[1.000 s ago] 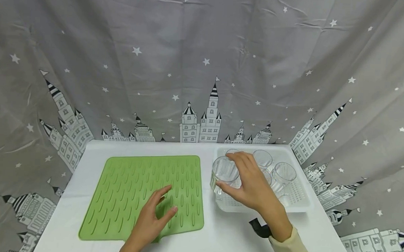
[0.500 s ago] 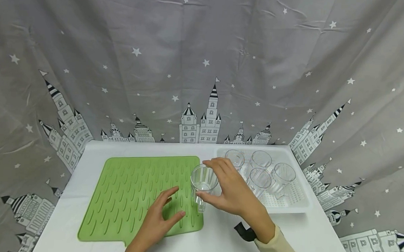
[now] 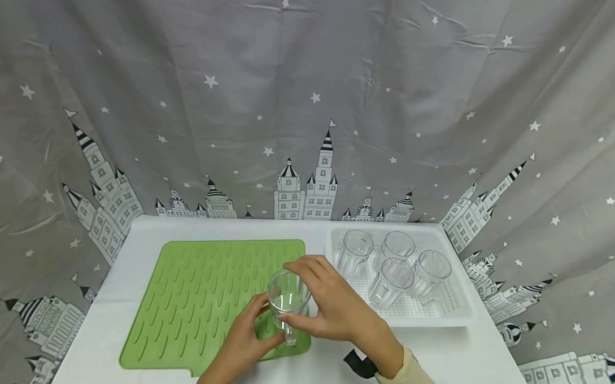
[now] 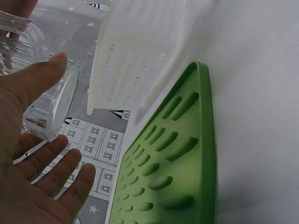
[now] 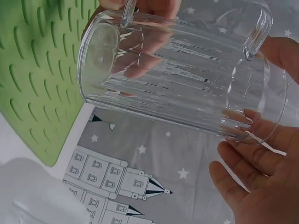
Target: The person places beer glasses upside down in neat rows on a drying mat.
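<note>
A clear glass mug (image 3: pixel 286 296) is held above the near right corner of the green ridged mat (image 3: pixel 207 296), mouth up, its handle towards me. My right hand (image 3: pixel 336 303) grips it near the rim, thumb on one side and fingers on the other. Around the lower part is my left hand (image 3: pixel 242 339), with the thumb near the handle. In the left wrist view that thumb lies across the mug (image 4: pixel 58 102) by its base, the lower fingers spread. The right wrist view shows left fingers through the glass wall (image 5: pixel 187 84).
Several more glass mugs (image 3: pixel 395 274) stand in a white perforated tray (image 3: pixel 455 318) at the right. A black strap (image 3: pixel 359 364) is at my right wrist. A grey curtain (image 3: pixel 238 127) with castles and stars hangs behind the white table (image 3: pixel 104 326).
My right hand has carried the mug out of the tray, leftward and nearer to me, over the mat. My left hand has moved slightly right and now meets it.
</note>
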Motion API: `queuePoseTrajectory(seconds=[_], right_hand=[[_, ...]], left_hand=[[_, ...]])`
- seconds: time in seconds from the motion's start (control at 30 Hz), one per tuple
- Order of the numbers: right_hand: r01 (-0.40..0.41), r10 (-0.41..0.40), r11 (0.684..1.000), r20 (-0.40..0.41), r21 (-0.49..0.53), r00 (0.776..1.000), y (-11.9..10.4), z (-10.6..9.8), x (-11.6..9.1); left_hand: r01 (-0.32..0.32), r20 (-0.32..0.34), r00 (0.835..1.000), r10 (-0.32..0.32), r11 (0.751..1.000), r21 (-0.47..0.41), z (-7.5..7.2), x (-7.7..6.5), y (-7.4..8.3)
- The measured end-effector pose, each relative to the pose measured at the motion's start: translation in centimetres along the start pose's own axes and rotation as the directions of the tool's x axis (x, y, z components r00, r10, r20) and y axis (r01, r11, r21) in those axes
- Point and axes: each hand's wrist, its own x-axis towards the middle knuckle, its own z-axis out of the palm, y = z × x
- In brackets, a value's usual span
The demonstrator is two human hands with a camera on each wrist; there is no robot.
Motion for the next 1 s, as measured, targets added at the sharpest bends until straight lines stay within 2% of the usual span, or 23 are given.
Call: queuePoseTrajectory(seconds=[0.23,0.4,0.53,0.7,0.83,1.0], right_hand=[[0.082,-0.082,0.996,0.013,0.03,0.997,-0.3,0.2,-0.1],[0.107,-0.109,0.993,0.041,0.054,0.993,-0.4,0.4,-0.3],[0.11,-0.113,0.992,0.058,0.06,0.992,-0.5,0.5,-0.3],[0.106,-0.109,0.993,0.062,0.044,0.992,-0.4,0.4,-0.4],[0.105,-0.108,0.994,0.055,0.042,0.993,-0.3,0.3,-0.4],[0.095,-0.098,0.995,0.056,0.04,0.994,-0.1,-0.1,-0.6]], left_hand=[[0.047,0.03,0.999,-0.046,0.998,-0.036,0.0,0.0,0.0],[0.045,0.068,0.997,-0.04,0.996,-0.079,-0.3,0.0,0.1],[0.032,0.083,0.996,-0.024,0.995,-0.09,-0.4,-0.1,0.0],[0.002,0.076,0.997,0.002,0.998,-0.061,-0.6,0.0,-0.1],[-0.011,0.072,0.997,0.016,0.997,-0.072,-0.7,0.0,0.0],[0.034,0.058,0.998,-0.031,0.998,-0.051,-1.0,0.0,0.1]])
